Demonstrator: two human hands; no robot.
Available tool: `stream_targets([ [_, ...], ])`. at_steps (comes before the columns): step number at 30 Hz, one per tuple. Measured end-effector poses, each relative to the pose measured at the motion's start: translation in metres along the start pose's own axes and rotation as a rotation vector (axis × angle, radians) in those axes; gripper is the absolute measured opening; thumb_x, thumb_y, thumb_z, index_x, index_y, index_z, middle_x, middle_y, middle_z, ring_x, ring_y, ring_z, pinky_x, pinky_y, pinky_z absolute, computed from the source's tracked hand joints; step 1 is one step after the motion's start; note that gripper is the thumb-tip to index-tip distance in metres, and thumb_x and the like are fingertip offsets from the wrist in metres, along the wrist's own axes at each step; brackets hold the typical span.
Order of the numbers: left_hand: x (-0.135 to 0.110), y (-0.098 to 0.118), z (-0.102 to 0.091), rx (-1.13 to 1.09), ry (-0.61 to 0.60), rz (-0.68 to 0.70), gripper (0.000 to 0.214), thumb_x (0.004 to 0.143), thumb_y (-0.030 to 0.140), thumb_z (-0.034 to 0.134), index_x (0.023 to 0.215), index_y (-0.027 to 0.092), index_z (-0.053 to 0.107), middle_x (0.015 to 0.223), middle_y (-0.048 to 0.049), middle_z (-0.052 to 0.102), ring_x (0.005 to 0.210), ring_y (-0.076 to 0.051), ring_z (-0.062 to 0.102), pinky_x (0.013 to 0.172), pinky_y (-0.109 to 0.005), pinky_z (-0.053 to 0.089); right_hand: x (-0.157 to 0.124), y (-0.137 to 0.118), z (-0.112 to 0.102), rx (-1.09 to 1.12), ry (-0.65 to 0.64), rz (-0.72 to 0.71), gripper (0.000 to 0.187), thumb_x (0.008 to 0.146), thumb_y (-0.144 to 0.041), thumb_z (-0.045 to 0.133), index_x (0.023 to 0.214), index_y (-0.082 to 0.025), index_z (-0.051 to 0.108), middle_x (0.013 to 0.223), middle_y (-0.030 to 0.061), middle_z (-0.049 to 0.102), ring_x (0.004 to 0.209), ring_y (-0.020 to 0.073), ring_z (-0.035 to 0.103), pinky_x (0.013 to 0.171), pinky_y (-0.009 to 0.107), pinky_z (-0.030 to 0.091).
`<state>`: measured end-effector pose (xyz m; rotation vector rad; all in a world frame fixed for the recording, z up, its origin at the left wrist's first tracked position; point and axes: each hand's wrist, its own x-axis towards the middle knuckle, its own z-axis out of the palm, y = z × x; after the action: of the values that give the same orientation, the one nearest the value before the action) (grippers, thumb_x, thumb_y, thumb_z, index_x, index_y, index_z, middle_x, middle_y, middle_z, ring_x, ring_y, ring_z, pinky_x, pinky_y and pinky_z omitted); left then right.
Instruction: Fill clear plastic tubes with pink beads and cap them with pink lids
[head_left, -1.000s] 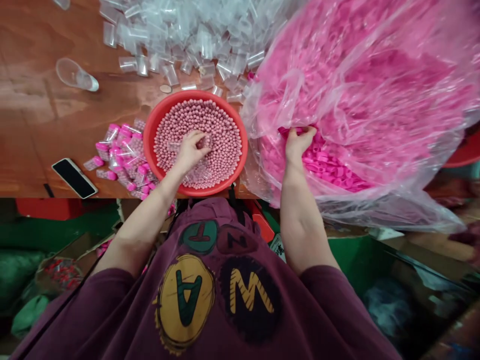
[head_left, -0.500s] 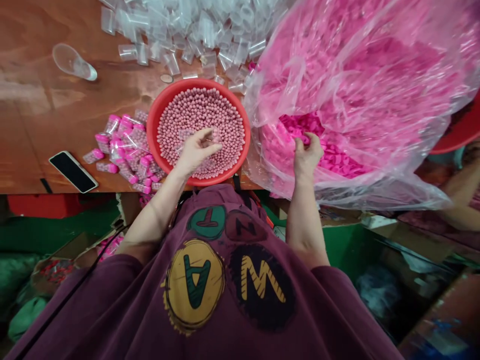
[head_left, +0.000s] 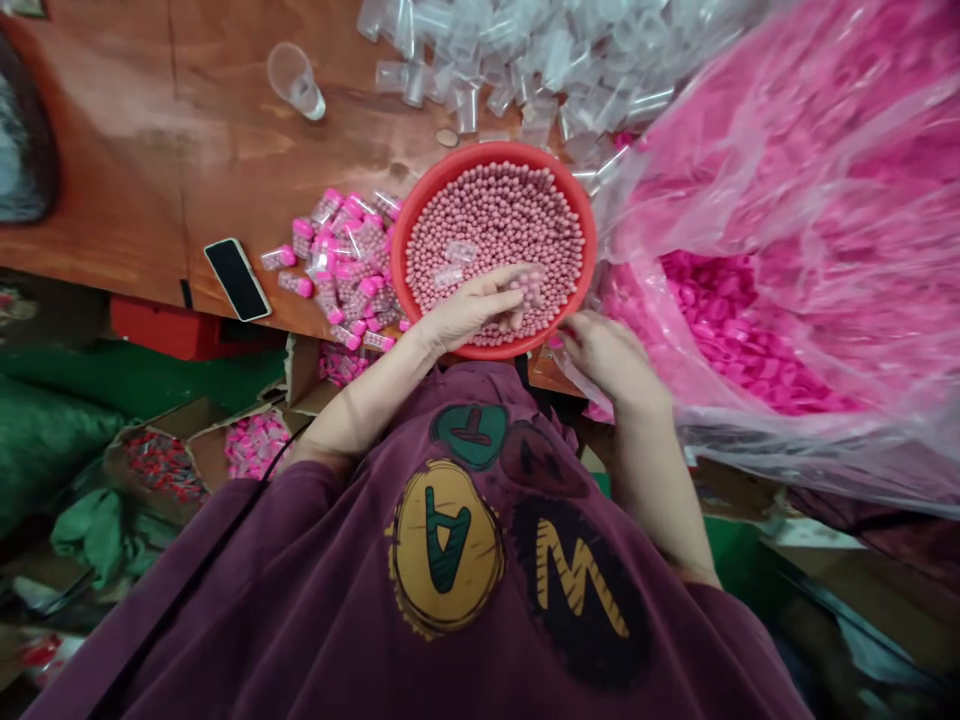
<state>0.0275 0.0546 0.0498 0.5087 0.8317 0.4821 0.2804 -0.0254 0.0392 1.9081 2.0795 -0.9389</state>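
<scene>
Over the red bowl (head_left: 589,240) of small pink beads (head_left: 495,205), my left hand (head_left: 474,308) is closed around a small clear bottle (head_left: 531,285) with pink beads in it. Two more clear bottles (head_left: 454,262) lie on the beads. Just right of the bowl's near rim is my right hand (head_left: 611,358), its fingertips pinched on a small bright pink cap (head_left: 556,341), partly hidden by the fingers. Left of the bowl lies a pile of bead-filled bottles with pink caps (head_left: 349,255).
A large clear plastic bag (head_left: 825,200) holds many pink caps (head_left: 739,340) on the right. Empty clear bottles (head_left: 517,50) are heaped at the back. A phone (head_left: 237,279) and a clear scoop-like cup (head_left: 295,80) lie on the wooden table (head_left: 112,150). Boxes of small parts (head_left: 255,440) stand below left.
My right hand has moved left from the bag's opening to the bowl's rim, now with a pink cap. My left hand stays over the beads. The whole view has shifted.
</scene>
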Motion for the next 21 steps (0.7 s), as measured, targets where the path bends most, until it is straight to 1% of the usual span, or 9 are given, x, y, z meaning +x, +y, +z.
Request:
stream_targets([
  [3,-0.010,0.008,-0.005,-0.022,0.037,-0.034,0.033,0.108,0.022,0.071,0.141,0.020,0.071,0.111,-0.0080,0.080,0.078,-0.016,0.077,0.078,-0.033,0.061,0.015,-0.027,0.010,-0.098,-0.162,-0.007,0.031,0.102,-0.026,0.064,0.131,-0.017,0.067,0.112,0.0216,0.085,0.096,0.0386,0.080,0.078,0.043,0.057],
  [5,-0.015,0.011,-0.008,-0.062,0.054,-0.058,0.032,0.111,0.021,0.064,0.143,0.019,0.067,0.115,-0.0104,0.081,0.091,-0.022,0.083,0.080,-0.034,0.064,0.024,-0.037,0.022,-0.072,-0.199,0.019,0.038,0.102,-0.029,0.068,0.136,-0.013,0.063,0.108,0.0239,0.085,0.097,0.0412,0.081,0.078,0.042,0.057],
  [7,-0.018,0.013,-0.011,-0.126,0.050,-0.073,0.031,0.115,0.021,0.054,0.144,0.018,0.066,0.119,-0.0124,0.082,0.103,-0.024,0.085,0.079,-0.033,0.065,0.030,-0.042,0.033,-0.011,-0.174,0.050,0.039,0.101,-0.032,0.070,0.134,-0.013,0.063,0.110,0.0251,0.085,0.099,0.0419,0.081,0.079,0.043,0.058],
  [9,-0.022,0.014,-0.015,-0.177,0.056,-0.064,0.032,0.118,0.026,0.049,0.144,0.017,0.066,0.121,-0.0136,0.082,0.110,-0.026,0.085,0.079,-0.032,0.067,0.032,-0.043,0.043,0.054,-0.118,0.067,0.033,0.102,-0.036,0.068,0.128,-0.015,0.067,0.107,0.0229,0.085,0.095,0.0398,0.080,0.080,0.043,0.059],
  [12,-0.028,0.012,-0.026,-0.185,0.086,-0.036,0.035,0.120,0.036,0.051,0.144,0.018,0.068,0.124,-0.0139,0.082,0.115,-0.027,0.084,0.082,-0.033,0.068,0.032,-0.040,0.049,0.253,0.019,0.025,0.032,0.104,-0.044,0.063,0.121,-0.019,0.073,0.100,0.0156,0.083,0.091,0.0342,0.077,0.087,0.046,0.061],
  [14,-0.031,0.009,-0.033,-0.154,0.101,-0.024,0.035,0.118,0.036,0.056,0.145,0.020,0.070,0.127,-0.0131,0.083,0.117,-0.027,0.083,0.083,-0.032,0.068,0.034,-0.039,0.046,0.528,0.148,0.022,0.042,0.104,-0.055,0.062,0.126,-0.022,0.074,0.100,0.0112,0.080,0.090,0.0306,0.075,0.088,0.047,0.063],
  [16,-0.033,0.006,-0.039,-0.114,0.111,-0.011,0.035,0.115,0.032,0.059,0.145,0.021,0.071,0.129,-0.0125,0.083,0.120,-0.027,0.082,0.083,-0.032,0.068,0.039,-0.043,0.036,0.827,0.238,0.077,0.052,0.103,-0.066,0.061,0.135,-0.027,0.071,0.101,0.0078,0.077,0.083,0.0275,0.072,0.081,0.047,0.063],
  [18,-0.034,0.004,-0.042,-0.079,0.114,0.007,0.036,0.111,0.028,0.061,0.146,0.022,0.072,0.129,-0.0123,0.083,0.123,-0.028,0.081,0.083,-0.031,0.067,0.045,-0.050,0.020,1.031,0.242,0.105,0.055,0.102,-0.073,0.062,0.139,-0.032,0.070,0.100,0.0054,0.074,0.074,0.0248,0.066,0.070,0.045,0.060],
  [21,-0.033,-0.002,-0.044,-0.045,0.131,0.041,0.039,0.108,0.030,0.070,0.145,0.022,0.074,0.127,-0.0130,0.083,0.124,-0.030,0.081,0.085,-0.034,0.067,0.055,-0.067,-0.002,1.144,0.173,0.037,0.053,0.099,-0.075,0.073,0.134,-0.037,0.076,0.097,0.0027,0.070,0.067,0.0210,0.058,0.064,0.043,0.056],
])
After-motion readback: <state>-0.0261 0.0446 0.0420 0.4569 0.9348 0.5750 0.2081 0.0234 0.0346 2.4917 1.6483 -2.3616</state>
